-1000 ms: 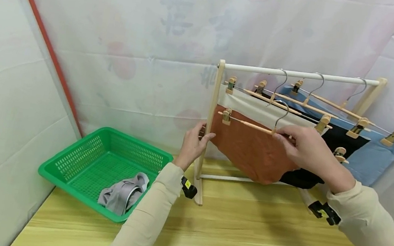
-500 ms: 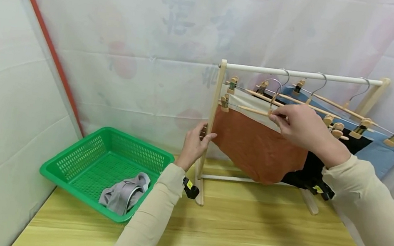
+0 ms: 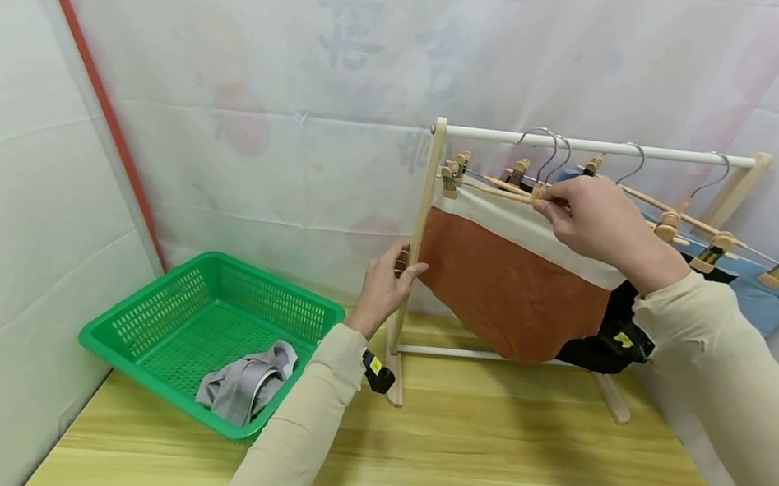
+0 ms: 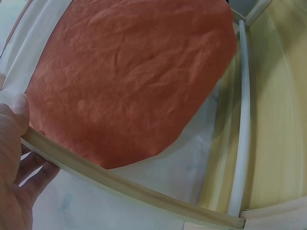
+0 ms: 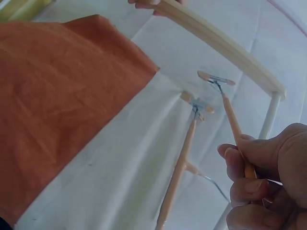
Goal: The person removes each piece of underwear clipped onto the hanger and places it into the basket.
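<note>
My right hand (image 3: pixel 590 225) pinches the middle of a bare clip hanger (image 3: pixel 501 195), its wire hook overlapping the white top rod (image 3: pixel 479 134) of a small garment rack. In the right wrist view, this hanger's visible clip (image 5: pixel 216 79) has no cloth in it. Right behind it, a white-and-rust garment (image 3: pixel 503 288), shaped like shorts, hangs from another clip hanger (image 5: pixel 177 165). My left hand (image 3: pixel 381 288) grips the rack's left wooden post (image 4: pixel 120 187), thumb in front and fingers behind.
Black (image 3: pixel 594 355) and light-blue (image 3: pixel 751 298) garments hang farther right on the rack. At left stands a green plastic basket (image 3: pixel 207 261) with a crumpled grey garment (image 3: pixel 246 381) inside. A white cloth wall (image 3: pixel 279 178) rises behind the wooden table (image 3: pixel 477 471).
My right hand has lifted the bare hanger up and slightly left, bringing its hook from below the top rod to its level. My left hand stays on the post.
</note>
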Action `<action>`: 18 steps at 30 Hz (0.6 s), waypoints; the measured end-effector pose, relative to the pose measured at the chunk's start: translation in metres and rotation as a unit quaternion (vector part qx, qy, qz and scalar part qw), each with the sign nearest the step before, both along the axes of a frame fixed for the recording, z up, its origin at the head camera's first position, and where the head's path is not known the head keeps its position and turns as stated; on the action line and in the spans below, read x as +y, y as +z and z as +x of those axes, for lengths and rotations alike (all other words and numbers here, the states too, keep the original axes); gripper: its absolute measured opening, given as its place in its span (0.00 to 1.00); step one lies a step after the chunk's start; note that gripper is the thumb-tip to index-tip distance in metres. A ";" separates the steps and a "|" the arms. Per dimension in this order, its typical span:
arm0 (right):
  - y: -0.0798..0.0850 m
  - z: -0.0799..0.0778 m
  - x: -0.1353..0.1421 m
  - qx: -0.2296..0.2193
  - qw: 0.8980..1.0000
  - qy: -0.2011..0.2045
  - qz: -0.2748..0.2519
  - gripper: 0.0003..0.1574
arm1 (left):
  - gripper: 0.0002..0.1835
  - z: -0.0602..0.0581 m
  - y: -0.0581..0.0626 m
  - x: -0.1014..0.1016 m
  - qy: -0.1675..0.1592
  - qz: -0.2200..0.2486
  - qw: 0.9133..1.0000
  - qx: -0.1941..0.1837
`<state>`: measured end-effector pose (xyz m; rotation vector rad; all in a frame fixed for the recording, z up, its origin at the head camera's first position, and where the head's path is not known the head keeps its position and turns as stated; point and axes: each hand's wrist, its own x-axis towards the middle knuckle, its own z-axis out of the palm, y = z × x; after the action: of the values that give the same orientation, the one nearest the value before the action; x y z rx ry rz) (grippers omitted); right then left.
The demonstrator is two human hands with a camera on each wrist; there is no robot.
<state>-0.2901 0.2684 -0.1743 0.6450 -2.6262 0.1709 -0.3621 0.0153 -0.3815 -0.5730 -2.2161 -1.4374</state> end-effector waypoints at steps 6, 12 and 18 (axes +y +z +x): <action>0.007 -0.010 -0.004 0.007 1.000 0.004 0.004 0.15 | 0.19 -0.001 -0.002 0.001 0.005 -0.002 1.000 0.003; 0.012 -0.020 -0.012 0.013 1.000 -0.004 0.007 0.17 | 0.22 -0.001 -0.002 0.003 -0.001 -0.001 1.000 0.006; 0.013 -0.029 -0.024 -0.009 1.000 -0.008 0.000 0.15 | 0.21 -0.001 -0.001 0.004 -0.001 0.001 1.000 0.004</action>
<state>-0.3196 0.2442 -0.1613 0.6243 -2.6486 0.1722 -0.3628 0.0192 -0.3829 -0.5779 -2.2085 -1.4363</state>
